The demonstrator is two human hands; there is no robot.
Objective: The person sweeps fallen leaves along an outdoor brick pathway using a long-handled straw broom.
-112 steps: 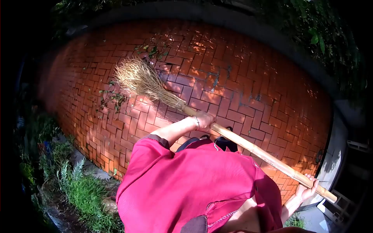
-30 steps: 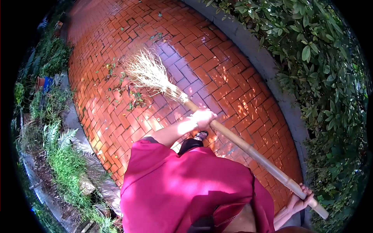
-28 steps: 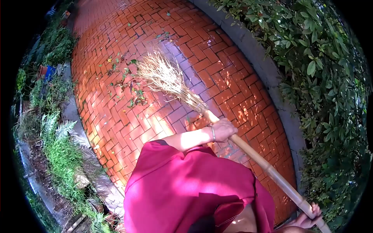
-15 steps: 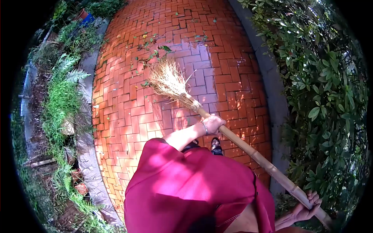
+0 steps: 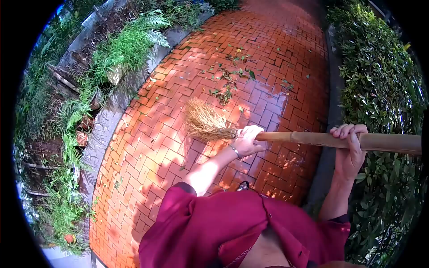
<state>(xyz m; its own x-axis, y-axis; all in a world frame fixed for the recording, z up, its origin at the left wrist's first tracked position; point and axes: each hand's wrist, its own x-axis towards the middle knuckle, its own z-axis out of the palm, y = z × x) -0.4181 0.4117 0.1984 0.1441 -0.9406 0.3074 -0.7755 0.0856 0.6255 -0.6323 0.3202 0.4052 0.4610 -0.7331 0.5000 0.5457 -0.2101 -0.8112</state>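
A straw broom (image 5: 205, 121) with a thick bamboo handle lies across the view, its bristles at the left over the red brick paving (image 5: 156, 138). My left hand (image 5: 247, 142), with a bracelet at the wrist, is wrapped round the handle just behind the bristles. Farther up the handle, at the right, my right hand (image 5: 350, 142) grips the bamboo, fingers over the top. Loose leaves (image 5: 227, 87) are scattered in a patch on the bricks beyond the bristles.
Along the left run a grey stone edging (image 5: 107, 120), grass and ferns (image 5: 127, 49). A dense leafy hedge (image 5: 380, 89) and a dark kerb (image 5: 336, 85) border the right side. A shoe (image 5: 243, 185) shows on the bricks below my left hand.
The view has turned, and the handle has swung from a slant to nearly level. My right hand has risen from the lower right corner. The bristles now lie nearer than the leaf patch.
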